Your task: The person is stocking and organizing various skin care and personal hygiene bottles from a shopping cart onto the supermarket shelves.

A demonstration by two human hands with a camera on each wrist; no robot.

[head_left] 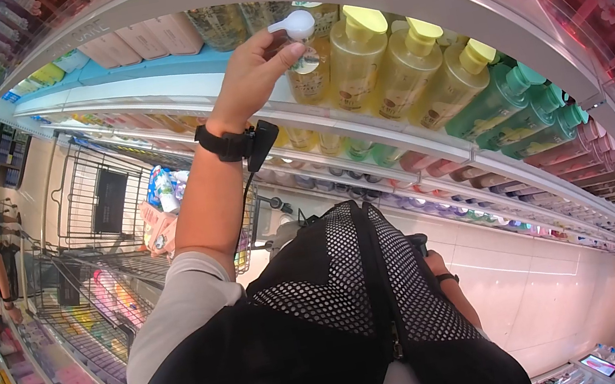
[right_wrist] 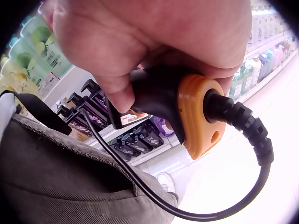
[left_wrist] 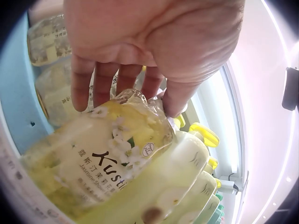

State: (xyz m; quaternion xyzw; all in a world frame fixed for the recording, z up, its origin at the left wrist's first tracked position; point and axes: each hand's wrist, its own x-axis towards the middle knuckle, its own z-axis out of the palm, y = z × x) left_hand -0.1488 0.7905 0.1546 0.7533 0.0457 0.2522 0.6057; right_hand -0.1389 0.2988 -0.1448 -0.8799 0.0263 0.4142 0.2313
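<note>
So from my end of the feed, the left hand (head_left: 252, 77) has hold of the top of a clear bottle of yellow liquid (left_wrist: 96, 161), thumb on one side of the neck and the fingers curled round the other. The bottle hangs right below that grip in the head view, body and label uncovered, and its white pump head (head_left: 297, 25) pokes up by the thumb and index finger. It's at the front of the shelf (head_left: 386, 128), but I can't tell if its base is resting there or off it.

Just beside it there's a row of yellow-capped bottles (head_left: 359, 60), then green bottles (head_left: 499, 99) further along. Some pinkish boxes (head_left: 142, 42) sit on the blue part of the shelf, over on the other side of the hand.

Right hand (right_wrist: 154, 30) is down low, fingers wrapped round a black-and-orange device (right_wrist: 198, 116) with a cable (right_wrist: 135, 179) looping off it. Dark pump bottles (right_wrist: 88, 109) are on a shelf behind. A wire cart (head_left: 70, 232) stands near the left arm, stuff inside.
</note>
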